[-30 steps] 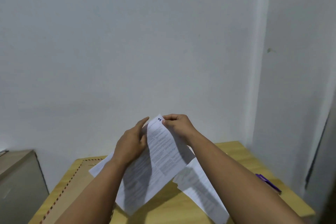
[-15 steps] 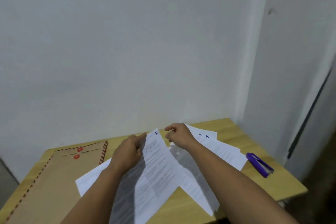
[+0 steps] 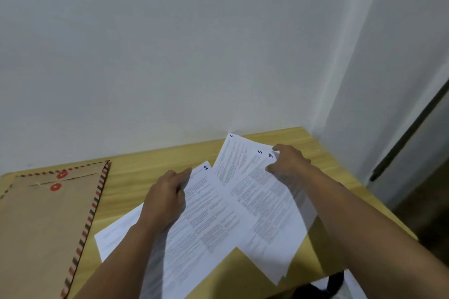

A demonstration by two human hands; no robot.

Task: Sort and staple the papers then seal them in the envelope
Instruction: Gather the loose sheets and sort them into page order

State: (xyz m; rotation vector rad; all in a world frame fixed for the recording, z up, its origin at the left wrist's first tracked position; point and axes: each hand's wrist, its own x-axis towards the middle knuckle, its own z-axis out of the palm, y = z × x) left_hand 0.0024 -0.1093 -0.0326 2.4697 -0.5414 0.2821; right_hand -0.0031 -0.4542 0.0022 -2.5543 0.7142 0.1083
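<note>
Several printed papers (image 3: pixel 243 204) lie fanned across the wooden table (image 3: pixel 136 177), which serves as the landmark here. The sheet numbered 2 (image 3: pixel 209 216) sits near the table's middle, partly over sheets numbered 4, 5 and 6, which spread toward the table's far right corner. The left hand (image 3: pixel 165 199) holds the top edge of sheet 2, thumb curled against the paper. The right hand (image 3: pixel 288 162) rests on the corner of the sheet numbered 4 (image 3: pixel 267 201), fingers bent and loosely spread. On the table's left side lies the brown envelope (image 3: pixel 43 226), with striped borders and two red string buttons, well apart from the papers.
</note>
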